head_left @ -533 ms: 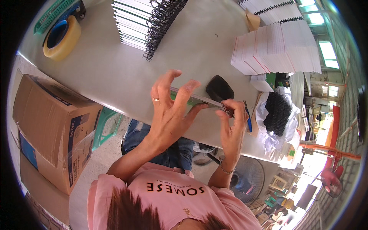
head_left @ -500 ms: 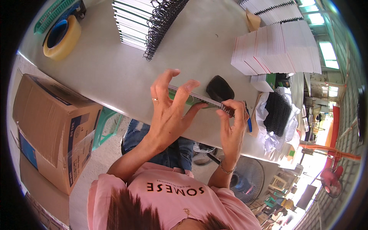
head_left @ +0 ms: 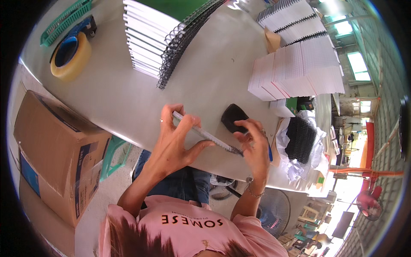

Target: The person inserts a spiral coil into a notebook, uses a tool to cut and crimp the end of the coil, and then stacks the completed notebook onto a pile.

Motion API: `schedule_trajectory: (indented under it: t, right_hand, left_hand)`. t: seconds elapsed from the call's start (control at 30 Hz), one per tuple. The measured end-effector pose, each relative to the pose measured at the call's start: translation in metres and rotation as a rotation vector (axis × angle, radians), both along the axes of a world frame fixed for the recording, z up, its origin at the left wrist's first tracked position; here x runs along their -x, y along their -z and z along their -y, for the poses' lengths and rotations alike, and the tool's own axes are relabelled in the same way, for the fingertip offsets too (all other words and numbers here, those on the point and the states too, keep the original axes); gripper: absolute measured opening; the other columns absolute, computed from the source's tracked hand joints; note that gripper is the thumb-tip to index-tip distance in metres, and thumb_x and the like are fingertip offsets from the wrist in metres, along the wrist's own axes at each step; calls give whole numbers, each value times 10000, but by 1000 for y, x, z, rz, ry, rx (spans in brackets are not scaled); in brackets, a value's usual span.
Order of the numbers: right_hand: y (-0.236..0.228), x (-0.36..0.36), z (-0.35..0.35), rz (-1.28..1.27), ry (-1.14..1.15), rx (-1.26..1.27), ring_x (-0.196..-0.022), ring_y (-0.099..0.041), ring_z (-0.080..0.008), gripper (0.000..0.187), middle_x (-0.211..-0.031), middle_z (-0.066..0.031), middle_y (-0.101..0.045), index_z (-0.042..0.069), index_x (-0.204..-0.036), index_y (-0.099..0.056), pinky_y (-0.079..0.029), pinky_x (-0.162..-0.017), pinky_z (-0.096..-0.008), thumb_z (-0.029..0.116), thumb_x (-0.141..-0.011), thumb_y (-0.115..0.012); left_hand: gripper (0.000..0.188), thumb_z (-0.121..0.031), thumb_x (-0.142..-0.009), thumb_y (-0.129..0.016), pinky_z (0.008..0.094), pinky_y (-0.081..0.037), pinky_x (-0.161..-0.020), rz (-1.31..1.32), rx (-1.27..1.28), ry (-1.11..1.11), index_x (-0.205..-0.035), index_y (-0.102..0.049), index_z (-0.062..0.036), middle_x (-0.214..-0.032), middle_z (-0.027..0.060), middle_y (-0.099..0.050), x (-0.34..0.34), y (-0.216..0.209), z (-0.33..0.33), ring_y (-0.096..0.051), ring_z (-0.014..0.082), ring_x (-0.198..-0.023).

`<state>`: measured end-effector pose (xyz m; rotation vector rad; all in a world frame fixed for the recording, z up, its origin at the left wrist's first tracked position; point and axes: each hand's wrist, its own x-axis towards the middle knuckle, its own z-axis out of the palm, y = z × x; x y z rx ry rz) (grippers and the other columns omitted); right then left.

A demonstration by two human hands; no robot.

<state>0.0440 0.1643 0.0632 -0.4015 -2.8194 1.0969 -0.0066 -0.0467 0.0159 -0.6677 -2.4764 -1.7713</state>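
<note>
My left hand grips a thin spiral-bound notebook held edge-on above the table, fingers on its far side and thumb on the near side. A dark wire coil shows at the notebook's right end. My right hand is beside that end, its fingers bent and apart, with nothing visible between them. Its fingertips are close to a black rounded object on the table; whether they touch it I cannot tell. Part of a blue slim tool or pen shows beside my right hand.
Green-covered spiral notebooks stand stacked at the far side. White page stacks fill the right. Black coils lie on white wrapping. Clear tape and a green basket sit far left. A cardboard box is at left.
My right hand has come off the notebook's coiled end, its fingers now apart near the black object. My left hand keeps the notebook, which now tilts more steeply and shows mostly its edge.
</note>
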Motion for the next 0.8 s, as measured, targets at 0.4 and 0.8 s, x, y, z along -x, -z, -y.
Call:
schedule_trajectory:
  t: [0.4, 0.8]
  right_hand:
    - [29, -9, -27, -86, -132, 330, -990, -561, -242, 290, -1139, -106, -584, 8, -971, -574, -447, -883, -355, 223, -848, -725]
    - [23, -21, -32, -2, -369, 675, -1064, -540, -216, 377, -1117, -110, -559, -9, -915, -544, -425, -879, -322, 336, -871, -689]
  left_hand:
    - [642, -276, -606, -912, 451, -438, -883, -93, -1, 103, -1063, -516, -60, -1121, 188, -372, 15, 12, -1, -437, 375, -1109]
    - [742, -298, -568, -925, 467, -461, -894, -122, -26, 85, -1096, -477, -34, -1115, 171, -415, 9, 12, -7, -440, 395, -1169]
